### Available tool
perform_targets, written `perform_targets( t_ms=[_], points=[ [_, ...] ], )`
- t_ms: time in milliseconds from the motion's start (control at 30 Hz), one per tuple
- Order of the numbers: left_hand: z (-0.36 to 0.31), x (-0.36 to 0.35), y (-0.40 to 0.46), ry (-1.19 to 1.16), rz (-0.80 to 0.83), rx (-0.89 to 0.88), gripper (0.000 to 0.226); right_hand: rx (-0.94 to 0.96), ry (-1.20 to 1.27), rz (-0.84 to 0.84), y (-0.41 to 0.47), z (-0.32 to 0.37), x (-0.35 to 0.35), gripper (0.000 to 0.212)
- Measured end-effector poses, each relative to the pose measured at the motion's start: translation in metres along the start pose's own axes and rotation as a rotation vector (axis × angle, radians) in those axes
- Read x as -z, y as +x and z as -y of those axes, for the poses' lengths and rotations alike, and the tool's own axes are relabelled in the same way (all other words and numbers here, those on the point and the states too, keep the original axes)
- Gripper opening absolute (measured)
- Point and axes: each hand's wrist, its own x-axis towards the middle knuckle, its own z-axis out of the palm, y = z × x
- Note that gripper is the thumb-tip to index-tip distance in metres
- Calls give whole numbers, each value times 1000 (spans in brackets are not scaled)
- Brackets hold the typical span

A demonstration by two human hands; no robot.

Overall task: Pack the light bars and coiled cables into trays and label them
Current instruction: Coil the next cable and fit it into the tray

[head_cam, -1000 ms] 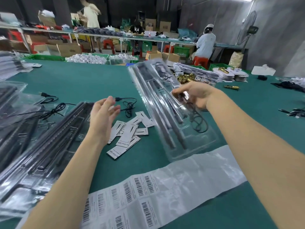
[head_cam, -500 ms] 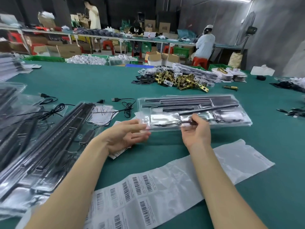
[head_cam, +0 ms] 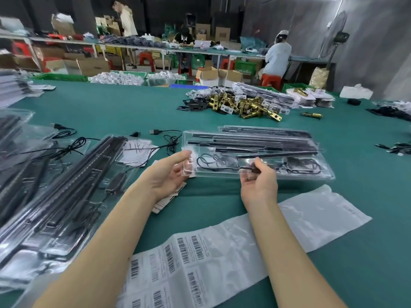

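- Clear tray (head_cam: 255,154) w/ light bars (head_cam: 249,142) + coiled cables (head_cam: 211,162) is just above the green tabletop (head_cam: 124,107), centre, right in front of the person; can't tell if its far edge rests on another tray behind.
- Long axis runs left–right, so both hands work its near edge.
- Left hand (head_cam: 164,176): fingers relaxed, spread, touching the tray's left end corner, palm up; grips nothing that shows.
- Right hand (head_cam: 259,181): thumb + fingers pinching the near edge about mid-length, at a small dark part.
- Barcode label sheet (head_cam: 184,270) lies nearer than the tray, between the forearms; either hand is close to it, left is freer.
- Judgement: next move = set tray down flat, reach near for a label.
- Filled trays (head_cam: 55,196) stacked at left.
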Motion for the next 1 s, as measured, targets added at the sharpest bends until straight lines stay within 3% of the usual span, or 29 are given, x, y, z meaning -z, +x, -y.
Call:
perform_targets(
  t_ms=[100, 433, 633, 800, 900, 1000],
  points=[
    [0, 2, -1, 144, 30, 6, 10, 26, 2, -7, 0, -1, -1, 11],
    [-7, 2, -8, 327, 129, 39, 24, 48, 46, 3, -1, 0, 1, 25],
    [-7, 1, -7, 38, 116, 92, 27, -51, 88, 15, -6, 4, -1, 11],
    [-8, 2, -8, -111, 98, 89, 34, -60, -10, -10, -4, 14, -2, 20],
    [-15, 4, -7, -135, 8, 30, 29, -31, -67, 13, -2, 21, 0, 32],
    [-17, 7, -6, -160, -62, -3, 32, -23, -180, 49, -2, 23, 1, 31]
  ],
)
